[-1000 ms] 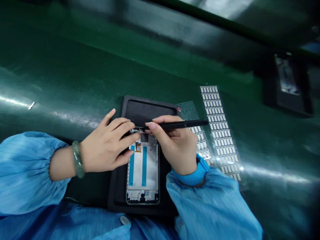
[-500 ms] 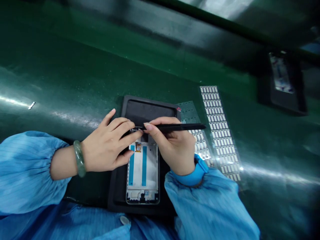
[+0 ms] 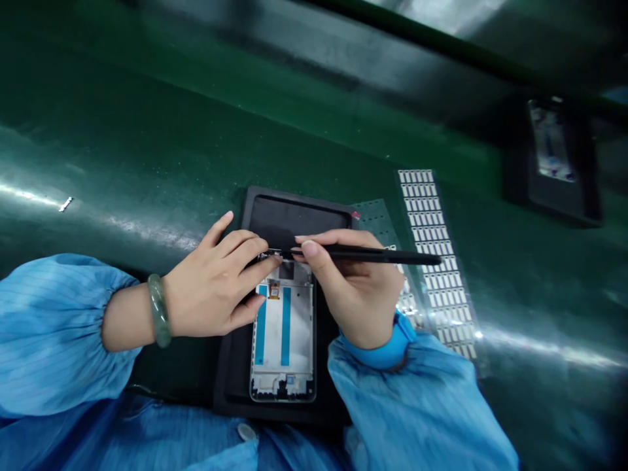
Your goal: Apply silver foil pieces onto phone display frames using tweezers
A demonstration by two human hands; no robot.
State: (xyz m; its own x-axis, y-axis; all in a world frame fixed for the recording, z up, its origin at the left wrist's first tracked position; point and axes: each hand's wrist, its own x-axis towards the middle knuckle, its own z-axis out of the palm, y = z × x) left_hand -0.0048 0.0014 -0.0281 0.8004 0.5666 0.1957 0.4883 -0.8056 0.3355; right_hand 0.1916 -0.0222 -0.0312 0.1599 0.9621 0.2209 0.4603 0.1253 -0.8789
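Note:
An opened phone frame (image 3: 300,327), silver with two blue strips, lies in a black tray (image 3: 230,386). My left hand (image 3: 216,281) rests over its upper left part, fingers spread, index fingertip touching the top edge. Whether anything small sits under those fingertips is hidden. My right hand (image 3: 358,281) pinches black tweezers (image 3: 383,254), held almost level, their tips at the phone's top edge close to my left fingertips. A small orange flex connector (image 3: 273,292) shows inside the frame near its top.
Right of the tray lie a sheet of small white parts (image 3: 434,242) and a second, partly covered sheet (image 3: 375,219). Another phone frame (image 3: 552,144) rests on a black block (image 3: 564,196) at the back right. One small strip (image 3: 65,204) lies far left on the green table (image 3: 122,163).
My right hand has shifted slightly right, with the tweezers' rear end swung further right and a little lower. My left hand stays at the phone's top. The whole view has drifted slightly.

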